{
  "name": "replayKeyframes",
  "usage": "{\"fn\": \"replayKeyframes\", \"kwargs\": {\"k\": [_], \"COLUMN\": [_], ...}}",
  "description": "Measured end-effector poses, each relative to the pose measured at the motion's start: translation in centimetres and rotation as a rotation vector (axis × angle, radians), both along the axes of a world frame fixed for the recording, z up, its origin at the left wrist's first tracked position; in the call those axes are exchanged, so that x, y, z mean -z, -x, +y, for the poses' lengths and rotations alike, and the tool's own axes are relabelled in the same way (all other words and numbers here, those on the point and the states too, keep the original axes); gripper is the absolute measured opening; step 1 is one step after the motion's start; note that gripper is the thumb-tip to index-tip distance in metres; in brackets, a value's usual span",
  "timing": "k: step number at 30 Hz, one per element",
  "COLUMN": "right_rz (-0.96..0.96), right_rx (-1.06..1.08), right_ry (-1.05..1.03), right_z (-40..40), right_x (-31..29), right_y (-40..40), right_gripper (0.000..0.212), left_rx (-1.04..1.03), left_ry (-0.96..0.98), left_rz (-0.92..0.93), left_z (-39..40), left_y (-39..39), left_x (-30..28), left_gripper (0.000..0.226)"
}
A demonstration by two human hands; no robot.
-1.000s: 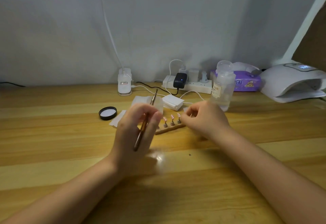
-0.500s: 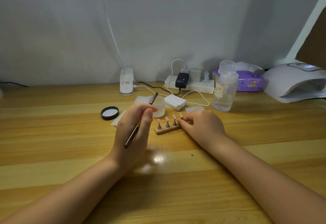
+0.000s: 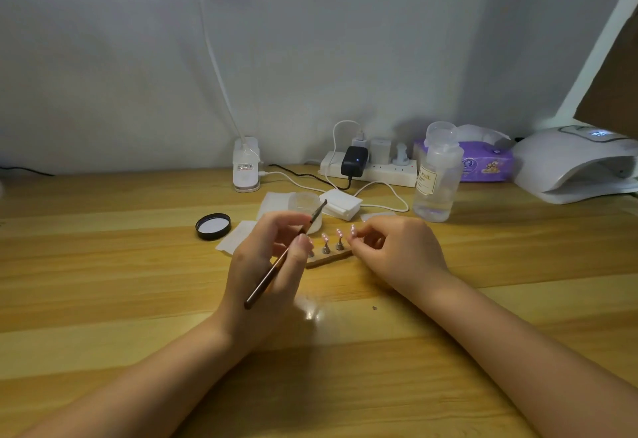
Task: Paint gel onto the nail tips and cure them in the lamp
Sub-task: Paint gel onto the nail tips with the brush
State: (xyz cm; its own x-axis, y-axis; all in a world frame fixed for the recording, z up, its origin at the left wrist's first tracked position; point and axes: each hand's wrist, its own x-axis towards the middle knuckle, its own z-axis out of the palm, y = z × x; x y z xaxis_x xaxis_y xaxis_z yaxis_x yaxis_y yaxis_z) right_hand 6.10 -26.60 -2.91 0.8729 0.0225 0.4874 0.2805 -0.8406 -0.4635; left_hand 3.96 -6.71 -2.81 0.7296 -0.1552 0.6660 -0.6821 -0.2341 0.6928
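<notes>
The nail tips [image 3: 332, 238] stood on small metal stands in a row on a wooden strip [image 3: 328, 259], which lay on the bench [image 3: 103, 265] between the two hands. The right hand [image 3: 397, 254] had its fingers curled and pinched the tip at the right end of the row, just above the strip. The left hand [image 3: 269, 265] gripped a thin brush [image 3: 284, 254] between thumb and fingers, with the bristle end pointing up and away over a small clear cup [image 3: 305, 208].

Compared with half a second before, the right hand had risen a little from the strip, and the brush leaned lower and more to the right.

The left hand covered the left end of the strip, so the first stand was mostly hidden. I could not tell if any gel was on the bristles. The curing lamp [image 3: 573, 164] stood at the far right and was cut off by the edge. A black lid [image 3: 213, 226] lay left of the cup, and a clear bottle [image 3: 436, 175] stood behind the right hand.
</notes>
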Motion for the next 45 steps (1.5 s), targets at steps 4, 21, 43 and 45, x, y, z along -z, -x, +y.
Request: {"fn": "replayKeyframes", "kwargs": {"k": [4, 21, 43, 45], "right_rz": [0.041, 0.042, 0.011, 0.002], "right_rx": [-0.061, -0.143, -0.145, -0.149], "right_ry": [-0.341, -0.515, -0.486, -0.476], "right_z": [-0.2, -0.4, -0.4, -0.3], "right_x": [-0.5, -0.2, -0.3, -0.3], "right_y": [0.2, 0.8, 0.6, 0.6], "right_gripper": [0.002, 0.009, 0.012, 0.013], "left_rx": [0.029, 0.107, 0.084, 0.090], "left_ry": [-0.026, -0.083, -0.061, -0.056], "left_rz": [-0.048, -0.143, -0.079, -0.069], "left_z": [-0.2, -0.7, -0.8, -0.7], "left_y": [0.3, 0.9, 0.8, 0.7], "left_x": [-0.1, -0.4, 0.1, 0.1], "left_gripper": [0.028, 0.028, 0.032, 0.032]}}
